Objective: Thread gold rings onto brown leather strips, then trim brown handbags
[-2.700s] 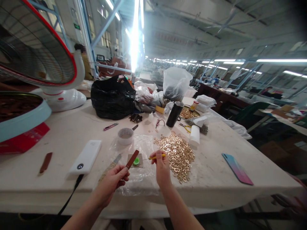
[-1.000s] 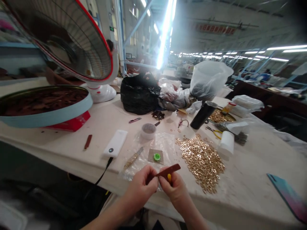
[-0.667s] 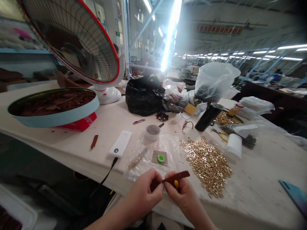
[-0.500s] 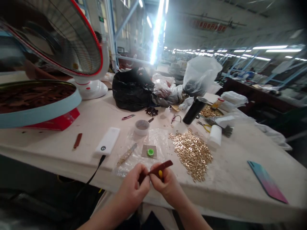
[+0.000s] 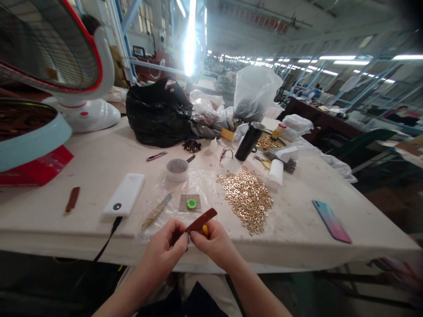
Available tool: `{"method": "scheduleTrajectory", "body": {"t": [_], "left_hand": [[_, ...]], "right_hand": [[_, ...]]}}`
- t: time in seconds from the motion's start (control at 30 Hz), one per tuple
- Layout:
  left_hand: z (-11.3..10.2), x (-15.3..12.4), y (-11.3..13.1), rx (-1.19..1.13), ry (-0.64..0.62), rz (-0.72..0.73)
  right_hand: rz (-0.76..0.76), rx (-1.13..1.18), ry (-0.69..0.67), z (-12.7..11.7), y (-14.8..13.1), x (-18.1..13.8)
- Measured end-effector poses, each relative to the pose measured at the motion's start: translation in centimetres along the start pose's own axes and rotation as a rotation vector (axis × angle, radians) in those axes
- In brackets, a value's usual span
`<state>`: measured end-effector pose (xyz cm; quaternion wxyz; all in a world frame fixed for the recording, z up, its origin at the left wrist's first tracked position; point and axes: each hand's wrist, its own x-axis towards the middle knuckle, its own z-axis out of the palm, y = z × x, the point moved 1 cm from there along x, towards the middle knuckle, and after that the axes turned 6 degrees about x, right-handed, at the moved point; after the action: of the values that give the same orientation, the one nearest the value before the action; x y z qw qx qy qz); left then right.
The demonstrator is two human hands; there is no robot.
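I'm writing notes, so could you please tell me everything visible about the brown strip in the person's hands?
The brown strip is flat, narrow, leather-like, with a blunt free end. It slants up rightward near the front of the table. The left hand grips its lower part; the right hand seems to touch it; its lower end is hidden.

Low in the middle of the frame, the left hand (image 5: 167,244) and the right hand (image 5: 213,244) hold a brown strip (image 5: 202,219). A yellow tip (image 5: 205,230) peeks out of the right hand. Just above, a round green thing (image 5: 191,204) sits on a small square card (image 5: 183,202). Right of the middle, a pile of shiny gold rings (image 5: 247,198) lies on the tabletop (image 5: 294,233). A phone (image 5: 331,221) lies at the lower right, and a big fan (image 5: 54,55) stands at the upper left.
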<state>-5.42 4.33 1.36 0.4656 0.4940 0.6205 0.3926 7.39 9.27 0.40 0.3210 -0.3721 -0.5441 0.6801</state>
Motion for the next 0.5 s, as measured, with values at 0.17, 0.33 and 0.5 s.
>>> {"method": "scheduleTrajectory", "body": {"t": [0.17,0.33,0.5], "left_hand": [[1.0,-0.5,0.7,-0.006,0.096,0.005],[1.2,-1.1,1.0,-0.054,0.068,-0.026],[0.7,-0.6,0.8,-0.231,0.077,-0.062]], "right_hand": [[0.012,0.004,-0.014,0.2,0.6,-0.1],[0.023,-0.012,-0.051,0.4,0.6,-0.3],[0.003,0.044,-0.042,0.6,0.3,0.1]]}}
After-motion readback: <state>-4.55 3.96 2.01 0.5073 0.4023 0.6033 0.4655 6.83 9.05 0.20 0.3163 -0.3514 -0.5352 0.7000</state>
